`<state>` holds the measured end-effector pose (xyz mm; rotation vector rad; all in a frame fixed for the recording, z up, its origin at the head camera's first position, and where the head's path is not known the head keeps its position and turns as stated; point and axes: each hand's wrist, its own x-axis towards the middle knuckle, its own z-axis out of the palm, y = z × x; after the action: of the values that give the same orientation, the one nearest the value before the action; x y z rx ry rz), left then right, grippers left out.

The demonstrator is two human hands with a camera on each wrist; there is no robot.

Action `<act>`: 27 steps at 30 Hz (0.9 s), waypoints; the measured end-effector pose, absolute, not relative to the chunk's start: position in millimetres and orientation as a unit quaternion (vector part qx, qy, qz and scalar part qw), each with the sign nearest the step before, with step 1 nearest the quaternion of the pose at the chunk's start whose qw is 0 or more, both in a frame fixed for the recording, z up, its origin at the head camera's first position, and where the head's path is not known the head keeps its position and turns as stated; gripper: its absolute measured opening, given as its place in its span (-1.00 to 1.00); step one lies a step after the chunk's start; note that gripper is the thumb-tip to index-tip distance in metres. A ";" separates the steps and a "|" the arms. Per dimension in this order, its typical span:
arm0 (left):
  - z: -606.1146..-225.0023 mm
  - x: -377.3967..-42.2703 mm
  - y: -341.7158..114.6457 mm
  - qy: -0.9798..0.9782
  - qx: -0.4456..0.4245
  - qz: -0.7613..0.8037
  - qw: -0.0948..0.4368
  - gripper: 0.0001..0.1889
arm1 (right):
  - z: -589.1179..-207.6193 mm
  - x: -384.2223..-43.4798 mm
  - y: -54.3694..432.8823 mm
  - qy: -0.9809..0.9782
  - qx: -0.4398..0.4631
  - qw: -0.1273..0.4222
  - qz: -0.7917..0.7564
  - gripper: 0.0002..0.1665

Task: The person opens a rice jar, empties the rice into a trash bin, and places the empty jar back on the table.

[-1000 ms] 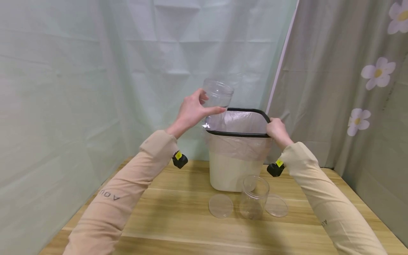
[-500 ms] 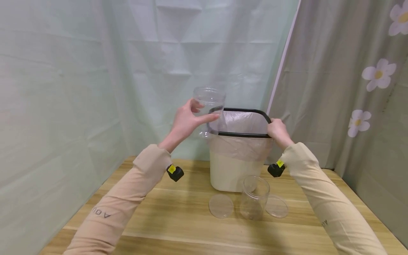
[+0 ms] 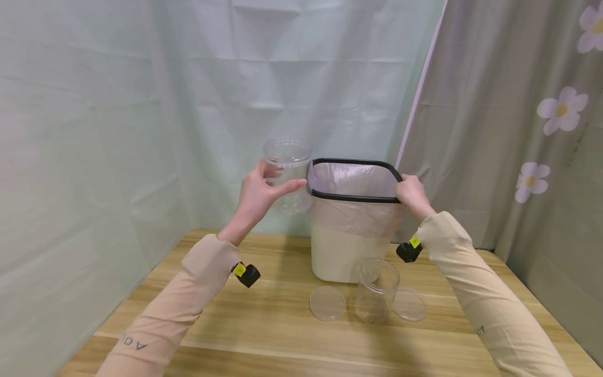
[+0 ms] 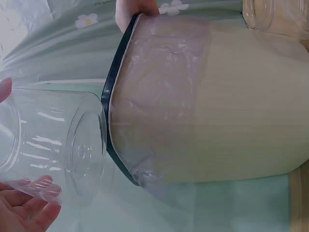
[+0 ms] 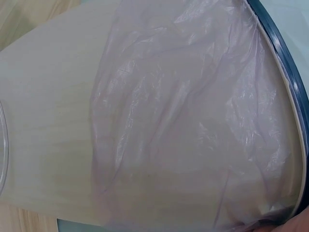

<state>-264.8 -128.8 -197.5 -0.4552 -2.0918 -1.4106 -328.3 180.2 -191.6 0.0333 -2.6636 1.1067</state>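
Observation:
In the head view my left hand (image 3: 260,191) grips a clear plastic jar (image 3: 293,180), upright and lidless, raised to the left of the trash can (image 3: 350,256). The left wrist view shows thumb and fingertips on opposite sides of the jar (image 4: 53,140), its base close to the black rim. My right hand (image 3: 412,193) holds the can's black rim (image 3: 353,198) at its right corner. The can is cream-coloured, standing on the table. A thin translucent bag (image 5: 159,111) lines it and folds down over the outside.
A second clear jar (image 3: 374,298) stands lidless before the can. Two clear round lids lie on the wooden table (image 3: 245,324), the left lid (image 3: 327,303) and the right lid (image 3: 409,305), either side of it. Pale curtains (image 3: 235,78) hang behind.
My left hand has carried the jar left and down, away from above the can's left rim, and the jar has tipped more upright. The right hand stays on the rim.

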 end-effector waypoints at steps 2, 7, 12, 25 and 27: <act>-199.3 -264.1 -129.3 -0.783 -0.169 -0.526 0.287 -0.27 | -192.2 -328.3 181.1 -0.915 0.012 0.128 0.382 -0.59; -202.7 -260.9 -129.7 -0.784 -0.170 -0.527 0.279 -0.26 | -192.7 -327.4 184.0 -0.913 0.010 0.131 0.386 -0.61; -209.1 -258.3 -131.2 -0.786 -0.168 -0.530 0.270 -0.26 | -192.2 -326.2 185.7 -0.912 0.007 0.121 0.392 -0.54; -244.6 -258.2 -139.9 -0.819 -0.149 -0.499 0.242 -0.26 | -191.4 -327.0 185.6 -0.915 0.004 0.123 0.385 -0.49; -252.3 -257.7 -141.5 -0.824 -0.143 -0.495 0.233 -0.28 | -191.6 -326.9 185.7 -0.915 0.004 0.124 0.384 -0.50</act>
<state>-257.7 -141.5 -252.3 -0.3935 -2.2644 -1.3601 -326.9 185.7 -191.6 0.0130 -2.6678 1.1205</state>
